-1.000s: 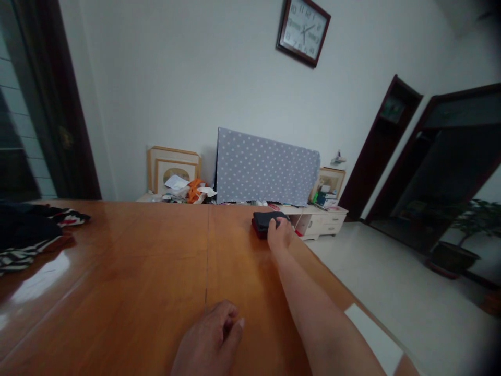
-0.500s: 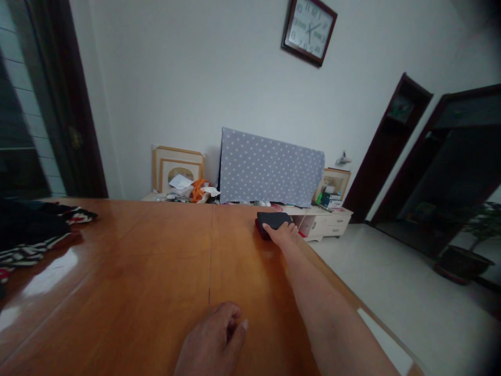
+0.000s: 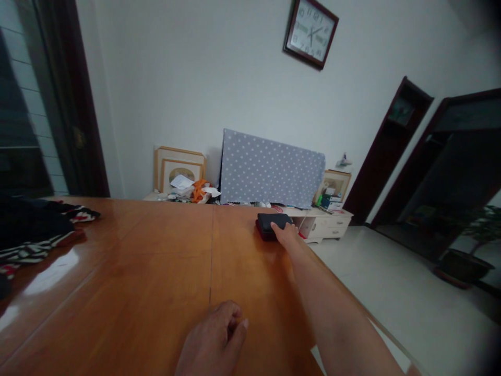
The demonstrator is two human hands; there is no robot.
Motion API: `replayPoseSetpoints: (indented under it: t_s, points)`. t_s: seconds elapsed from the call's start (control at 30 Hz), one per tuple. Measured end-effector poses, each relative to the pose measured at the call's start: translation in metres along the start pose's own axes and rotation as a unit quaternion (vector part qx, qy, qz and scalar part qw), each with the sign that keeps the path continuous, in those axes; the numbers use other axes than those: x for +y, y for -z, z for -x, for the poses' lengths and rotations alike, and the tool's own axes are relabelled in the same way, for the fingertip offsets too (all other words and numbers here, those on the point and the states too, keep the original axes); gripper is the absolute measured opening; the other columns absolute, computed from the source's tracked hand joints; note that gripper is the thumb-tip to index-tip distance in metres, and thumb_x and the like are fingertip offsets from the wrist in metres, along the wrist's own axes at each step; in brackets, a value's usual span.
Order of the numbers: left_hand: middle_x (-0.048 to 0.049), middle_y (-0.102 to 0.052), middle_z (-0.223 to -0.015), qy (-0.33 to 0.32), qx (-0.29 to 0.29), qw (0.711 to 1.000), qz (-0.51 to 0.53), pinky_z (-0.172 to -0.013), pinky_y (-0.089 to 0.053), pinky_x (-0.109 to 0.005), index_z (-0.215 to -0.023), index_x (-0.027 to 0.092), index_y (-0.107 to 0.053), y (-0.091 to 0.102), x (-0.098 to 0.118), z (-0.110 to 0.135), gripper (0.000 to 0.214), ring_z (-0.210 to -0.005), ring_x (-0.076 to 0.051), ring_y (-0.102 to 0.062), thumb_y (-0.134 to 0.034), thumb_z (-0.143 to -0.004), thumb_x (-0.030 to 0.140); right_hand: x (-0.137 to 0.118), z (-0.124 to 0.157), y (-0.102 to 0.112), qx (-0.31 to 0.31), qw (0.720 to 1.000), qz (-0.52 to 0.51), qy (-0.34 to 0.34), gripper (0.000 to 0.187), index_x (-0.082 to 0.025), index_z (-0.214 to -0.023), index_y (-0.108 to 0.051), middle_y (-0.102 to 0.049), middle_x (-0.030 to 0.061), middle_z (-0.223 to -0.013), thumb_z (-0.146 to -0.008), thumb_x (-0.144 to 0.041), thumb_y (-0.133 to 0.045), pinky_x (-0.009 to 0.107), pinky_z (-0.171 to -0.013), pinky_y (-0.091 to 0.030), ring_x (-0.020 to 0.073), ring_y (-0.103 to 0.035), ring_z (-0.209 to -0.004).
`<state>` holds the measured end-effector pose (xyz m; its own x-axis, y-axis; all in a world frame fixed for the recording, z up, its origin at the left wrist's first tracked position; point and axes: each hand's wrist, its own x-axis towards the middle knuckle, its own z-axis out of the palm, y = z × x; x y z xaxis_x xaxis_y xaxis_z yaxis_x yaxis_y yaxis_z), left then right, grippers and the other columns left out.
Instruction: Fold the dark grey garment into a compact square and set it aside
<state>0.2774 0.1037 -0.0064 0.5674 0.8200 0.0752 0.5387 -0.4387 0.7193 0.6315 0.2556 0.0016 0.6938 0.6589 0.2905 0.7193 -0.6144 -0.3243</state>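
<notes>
Near the far right edge of the wooden table (image 3: pixel 156 282) lies a small stack of folded cloth (image 3: pixel 270 220), dark grey on top and dark red below. My right hand (image 3: pixel 287 233) is at its right side, arm stretched out, thumb resting on the top near the corner. The fingers look spread along the right edge, partly hidden, and do not grip the stack. Close to me, my left hand (image 3: pixel 214 338) rests on the tabletop with fingers curled in towards the thumb and nothing seen in them.
A heap of dark and striped clothes (image 3: pixel 43 227) lies on the table's left side. Beneath my right forearm is a white flat piece (image 3: pixel 319 360). Beyond the table stand a low white cabinet (image 3: pixel 331 227) and a spotted grey cover (image 3: pixel 270 169). A potted plant (image 3: pixel 464 266) is at right.
My right hand has drawn back slightly to the right, so its thumb covers less of the stack. The stack has barely moved. My left hand stays put.
</notes>
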Motion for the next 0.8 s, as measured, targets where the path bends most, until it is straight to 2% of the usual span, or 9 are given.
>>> replayPoseSetpoints:
  t_s: [0.07, 0.17, 0.23, 0.33, 0.43, 0.53, 0.67, 0.8]
  points:
    - [0.0012, -0.066, -0.082, 0.003, -0.001, 1.000, 0.002, -0.064, -0.039, -0.025, -0.090, 0.023, -0.057, 0.000, 0.001, 0.000, 0.024, -0.074, -0.014, -0.061, -0.044, -0.095, 0.042, 0.001, 0.001, 0.004, 0.011, 1.000, 0.007, 0.016, 0.073, -0.009, -0.142, -0.048, -0.046, 0.0245, -0.144, -0.094, -0.061, -0.027, 0.051, -0.107, -0.035, 0.0348, -0.042, -0.134]
    - [0.0015, -0.066, -0.082, 0.005, 0.004, 1.000, 0.003, -0.065, -0.039, -0.025, -0.090, 0.023, -0.057, 0.001, 0.001, 0.000, 0.023, -0.074, -0.014, -0.061, -0.045, -0.094, 0.042, -0.002, 0.005, 0.006, 0.019, 0.997, 0.020, 0.068, 0.054, -0.017, -0.144, -0.046, -0.043, 0.0155, -0.150, -0.097, -0.040, -0.032, 0.046, -0.112, -0.030, 0.0278, -0.038, -0.139]
    - [0.0015, -0.066, -0.082, 0.007, 0.005, 1.000, 0.002, -0.064, -0.038, -0.025, -0.090, 0.023, -0.057, 0.001, 0.001, 0.000, 0.022, -0.075, -0.014, -0.062, -0.045, -0.094, 0.041, -0.005, 0.007, 0.006, 0.010, 0.993, 0.029, 0.113, 0.050, -0.022, -0.143, -0.048, -0.045, 0.0099, -0.150, -0.094, -0.030, -0.038, 0.042, -0.116, -0.024, 0.0232, -0.037, -0.140]
    - [0.0011, -0.067, -0.083, 0.011, -0.001, 1.000, -0.003, -0.064, -0.038, -0.026, -0.089, 0.023, -0.057, 0.001, 0.001, 0.000, 0.021, -0.075, -0.015, -0.062, -0.045, -0.094, 0.040, -0.010, 0.009, 0.005, -0.011, 0.985, 0.045, 0.166, 0.053, -0.023, -0.143, -0.048, -0.046, 0.0077, -0.150, -0.089, -0.021, -0.044, 0.041, -0.119, -0.016, 0.0211, -0.035, -0.141]
    - [0.0009, -0.068, -0.084, 0.011, -0.004, 1.000, -0.005, -0.064, -0.038, -0.026, -0.090, 0.023, -0.057, 0.002, 0.002, 0.000, 0.021, -0.076, -0.015, -0.062, -0.045, -0.094, 0.040, -0.011, 0.008, 0.006, -0.028, 0.978, 0.062, 0.197, 0.062, -0.022, -0.146, -0.044, -0.042, 0.0076, -0.154, -0.084, -0.018, -0.049, 0.046, -0.119, -0.013, 0.0238, -0.030, -0.144]
    - [0.0010, -0.068, -0.085, 0.011, 0.000, 1.000, -0.006, -0.065, -0.038, -0.026, -0.090, 0.023, -0.057, 0.001, 0.001, 0.000, 0.020, -0.077, -0.015, -0.062, -0.045, -0.093, 0.039, -0.010, 0.004, 0.009, -0.042, 0.976, 0.073, 0.200, 0.062, -0.021, -0.147, -0.042, -0.043, 0.0093, -0.153, -0.085, -0.021, -0.048, 0.048, -0.117, -0.021, 0.0270, -0.034, -0.142]
    - [0.0008, -0.068, -0.086, 0.013, 0.003, 1.000, -0.004, -0.065, -0.039, -0.026, -0.090, 0.023, -0.058, 0.002, 0.002, 0.000, 0.019, -0.078, -0.016, -0.062, -0.047, -0.093, 0.038, -0.010, -0.001, 0.015, -0.052, 0.975, 0.082, 0.198, 0.056, -0.020, -0.144, -0.046, -0.051, 0.0118, -0.145, -0.089, -0.028, -0.044, 0.044, -0.110, -0.034, 0.0281, -0.049, -0.131]
    - [0.0002, -0.068, -0.086, 0.018, 0.001, 1.000, -0.006, -0.065, -0.039, -0.026, -0.090, 0.023, -0.058, 0.003, 0.003, 0.000, 0.020, -0.077, -0.015, -0.062, -0.046, -0.093, 0.039, -0.008, -0.003, 0.016, -0.045, 0.975, 0.088, 0.201, 0.059, -0.021, -0.145, -0.045, -0.050, 0.0111, -0.145, -0.086, -0.025, -0.048, 0.039, -0.111, -0.033, 0.0262, -0.048, -0.132]
